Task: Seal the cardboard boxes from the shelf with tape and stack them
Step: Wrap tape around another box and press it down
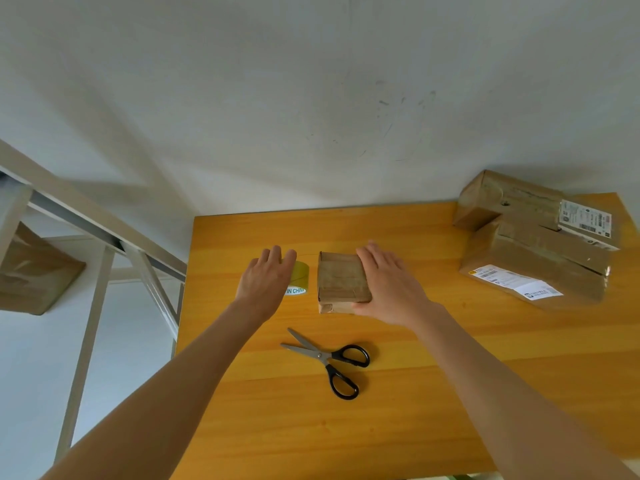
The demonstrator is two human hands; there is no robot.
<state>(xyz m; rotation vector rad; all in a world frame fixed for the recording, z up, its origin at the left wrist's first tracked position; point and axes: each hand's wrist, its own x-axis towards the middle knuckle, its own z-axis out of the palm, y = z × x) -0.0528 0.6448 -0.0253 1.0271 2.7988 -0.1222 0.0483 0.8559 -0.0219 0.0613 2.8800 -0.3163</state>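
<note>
A yellow-orange wooden table [415, 393] stood pushed against a pale, scuffed wall [311, 98], with a light metal shelf frame [93, 230] to its left. A small cardboard box [341, 277], its top already crossed with brown tape, lay flat near the middle of the table. The right hand [391, 285] rested on the box's right side, fingers straight and close together and the thumb laid along its near edge. Just left of the box sat a roll of yellowish tape [299, 277]. The left hand [265, 282] was over it, fingers extended and only slightly apart, and whether they touched the roll could not be told. Black-handled scissors [329, 358] lay nearer the person, blades parted and pointing left, apart from both hands. At the far right corner two larger boxes were stacked, the upper box [519, 199] askew on the lower box [540, 261], and both carried white shipping labels too small to read. The left hand covered most of the roll, leaving only part of its printed core showing. On the shelf, a brown shelf box [31, 271] was blurred and cut off by the left edge of the view.
</note>
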